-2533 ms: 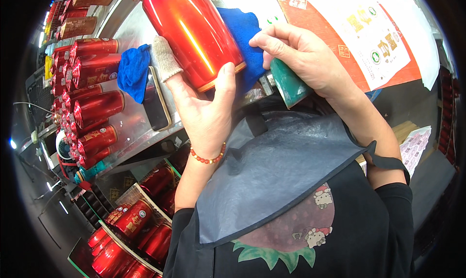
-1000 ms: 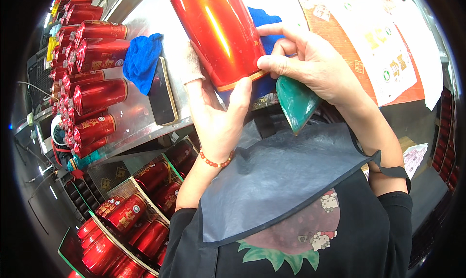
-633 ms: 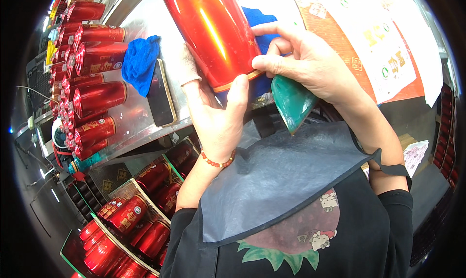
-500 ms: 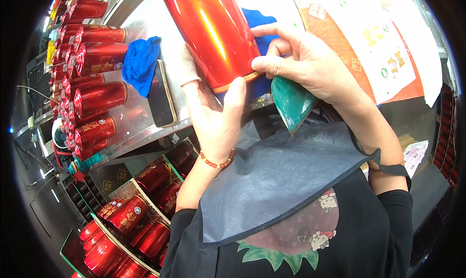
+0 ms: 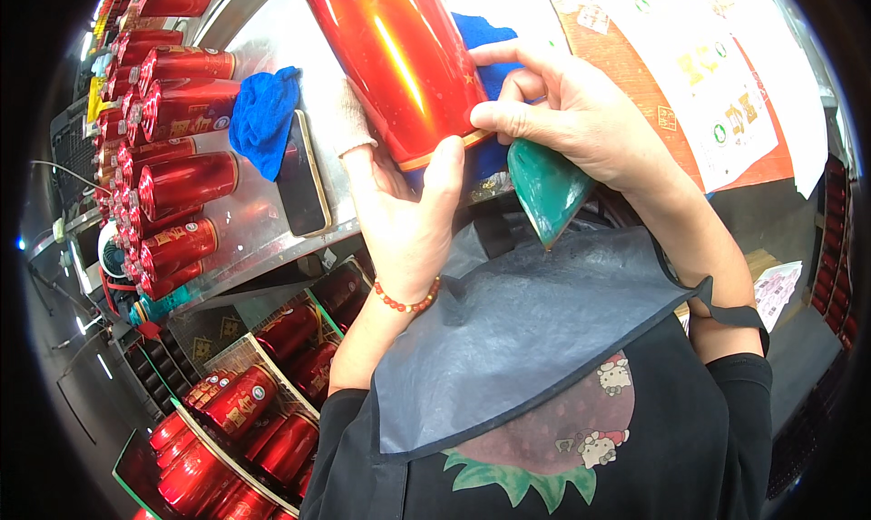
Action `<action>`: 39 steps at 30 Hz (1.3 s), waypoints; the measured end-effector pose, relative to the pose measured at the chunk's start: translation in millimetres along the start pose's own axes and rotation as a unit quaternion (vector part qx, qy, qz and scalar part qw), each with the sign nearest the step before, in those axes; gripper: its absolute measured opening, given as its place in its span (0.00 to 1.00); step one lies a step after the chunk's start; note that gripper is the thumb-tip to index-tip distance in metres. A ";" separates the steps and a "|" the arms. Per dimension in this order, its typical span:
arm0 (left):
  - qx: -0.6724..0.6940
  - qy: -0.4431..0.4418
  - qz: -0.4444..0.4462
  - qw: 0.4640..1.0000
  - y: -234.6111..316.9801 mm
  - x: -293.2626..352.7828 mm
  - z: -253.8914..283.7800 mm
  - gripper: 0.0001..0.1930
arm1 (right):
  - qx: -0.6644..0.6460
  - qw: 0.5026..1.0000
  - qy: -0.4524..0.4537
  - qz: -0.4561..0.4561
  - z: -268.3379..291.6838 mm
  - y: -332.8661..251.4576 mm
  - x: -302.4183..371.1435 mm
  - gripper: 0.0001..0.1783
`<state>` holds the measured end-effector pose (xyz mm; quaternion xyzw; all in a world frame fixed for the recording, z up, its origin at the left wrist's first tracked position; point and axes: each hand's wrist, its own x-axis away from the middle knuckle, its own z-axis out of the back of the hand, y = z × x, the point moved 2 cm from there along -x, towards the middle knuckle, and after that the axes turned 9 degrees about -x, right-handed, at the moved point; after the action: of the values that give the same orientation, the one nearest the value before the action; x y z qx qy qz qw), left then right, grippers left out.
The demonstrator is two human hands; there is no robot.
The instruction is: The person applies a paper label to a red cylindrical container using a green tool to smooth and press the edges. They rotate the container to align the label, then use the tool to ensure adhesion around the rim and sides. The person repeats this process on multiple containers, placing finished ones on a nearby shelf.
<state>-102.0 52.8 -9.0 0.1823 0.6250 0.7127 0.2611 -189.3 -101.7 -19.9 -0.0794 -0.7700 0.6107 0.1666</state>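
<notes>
A large glossy red bottle (image 5: 395,62) with a gold band at its base lies tilted at the top centre, its upper end cut off by the frame. My left hand (image 5: 406,220) supports it from the left and below, thumb near the gold band, fingers partly hidden behind it. Whitish knit fabric (image 5: 352,121) covers some of those fingers. My right hand (image 5: 576,116) is closed, thumb and forefinger tips touching the bottle's lower right side. Below that palm, a shiny green pointed scraper (image 5: 547,191) hangs from the same hand.
Rows of red bottles (image 5: 188,182) stand at the left beside a blue cloth (image 5: 264,121) and a phone (image 5: 304,180) on the metal table (image 5: 249,234). Crates of red bottles (image 5: 238,402) sit lower left. Printed sheets (image 5: 726,93) cover an orange-red surface at right.
My left thumb has shifted slightly up along the bottle's base. The bottle and my right hand with the green scraper stay almost in place.
</notes>
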 end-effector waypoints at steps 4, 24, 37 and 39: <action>0.002 -0.001 -0.011 1.000 -4.7 -1.5 2.7 0.42 | 0.003 1.000 -0.005 -0.004 0.1 -1.7 -0.2 0.27; -0.297 0.095 -0.297 0.903 -48.0 41.2 41.0 0.21 | -0.014 1.000 0.005 -0.005 1.8 0.3 -1.6 0.30; -0.294 0.070 -0.374 0.877 -37.2 17.8 45.7 0.22 | 0.039 0.994 -0.092 -0.051 47.6 -26.6 -123.0 0.25; -0.306 0.066 -0.370 0.875 -33.6 16.5 48.6 0.22 | -0.151 0.966 -0.178 -0.112 57.6 -0.9 -156.8 0.14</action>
<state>-81.8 104.1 -35.9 -0.1983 0.4134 0.7302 0.5065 -63.5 -205.6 -55.4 0.0936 -0.8743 0.4695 0.0800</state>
